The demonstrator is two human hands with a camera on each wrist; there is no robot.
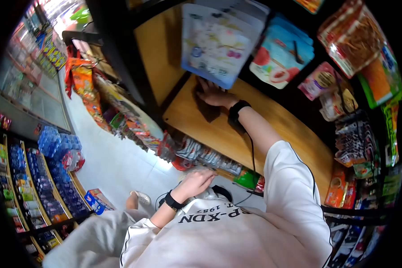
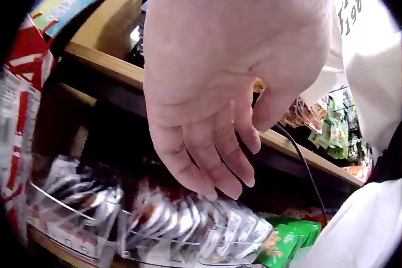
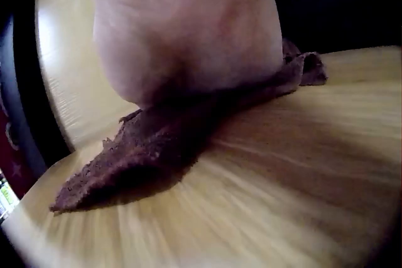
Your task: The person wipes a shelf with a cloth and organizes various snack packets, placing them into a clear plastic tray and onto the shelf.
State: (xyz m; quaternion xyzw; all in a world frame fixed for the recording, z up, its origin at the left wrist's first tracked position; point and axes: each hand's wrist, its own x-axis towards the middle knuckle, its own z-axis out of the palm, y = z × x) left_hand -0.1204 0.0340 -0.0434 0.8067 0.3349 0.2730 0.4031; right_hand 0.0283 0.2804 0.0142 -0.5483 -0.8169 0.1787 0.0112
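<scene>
My right hand point(image 1: 213, 96) rests flat on a dark brown cloth point(image 1: 207, 111) and presses it against the wooden shelf point(image 1: 272, 123), close to the shelf's side panel. In the right wrist view the heel of this hand point(image 3: 188, 42) covers the middle of the rumpled cloth point(image 3: 138, 155). Its fingertips are hidden there. In the head view, the fingers reach under a hanging white pouch point(image 1: 216, 47). My left hand point(image 1: 194, 183) hangs in front of my shirt, holding nothing. Its fingers are loosely bent, above rows of small packets point(image 2: 182, 221) in the left wrist view.
Blue pouches with fruit pictures point(image 1: 281, 56) and other snack bags hang over the shelf. Orange snack bags point(image 1: 82, 85) line the shelf's outer side. A thin black cable point(image 1: 253, 156) runs from my right wrist. Drink bottles point(image 1: 60, 178) stand across the aisle.
</scene>
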